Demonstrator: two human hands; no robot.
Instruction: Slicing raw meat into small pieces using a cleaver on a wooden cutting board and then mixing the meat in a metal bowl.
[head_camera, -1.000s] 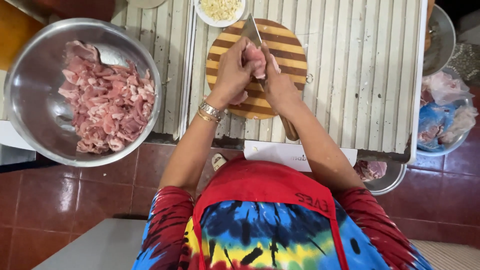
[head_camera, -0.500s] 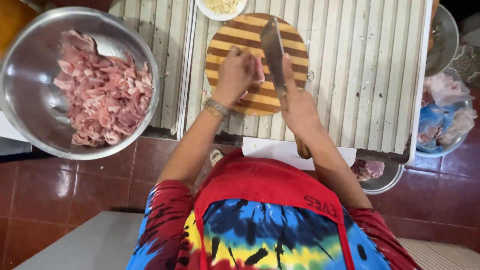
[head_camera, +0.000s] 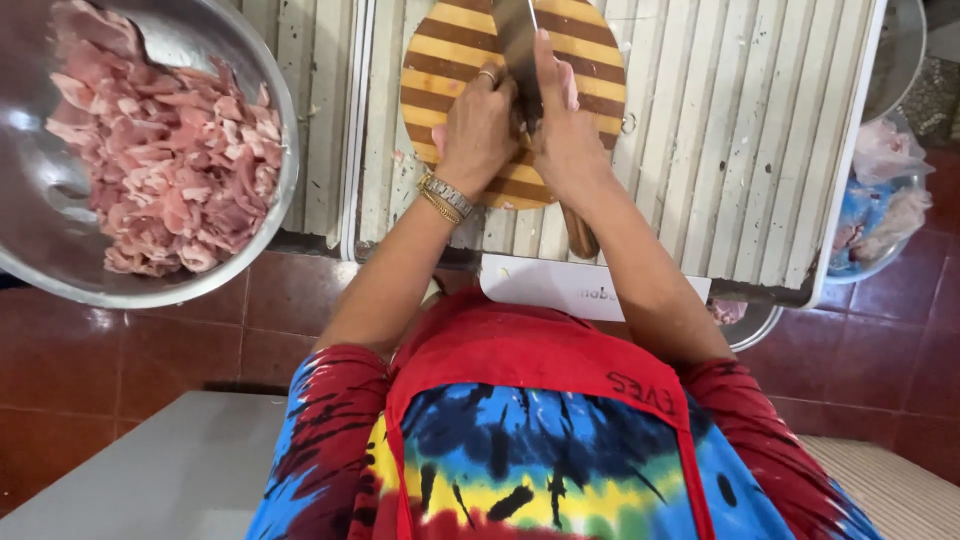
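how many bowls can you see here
3. A large metal bowl of sliced meat at left; a bowl with bagged items at right, partly cut off; another bowl's rim under the table edge. More may be hidden.

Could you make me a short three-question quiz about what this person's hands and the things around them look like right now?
1. True or false: the big metal bowl of sliced raw meat sits on the person's left side.
2. Which hand grips the knife? A) left hand B) right hand
3. What pattern has the round cutting board?

Key: 1 true. 2 B. 3 light and dark stripes.
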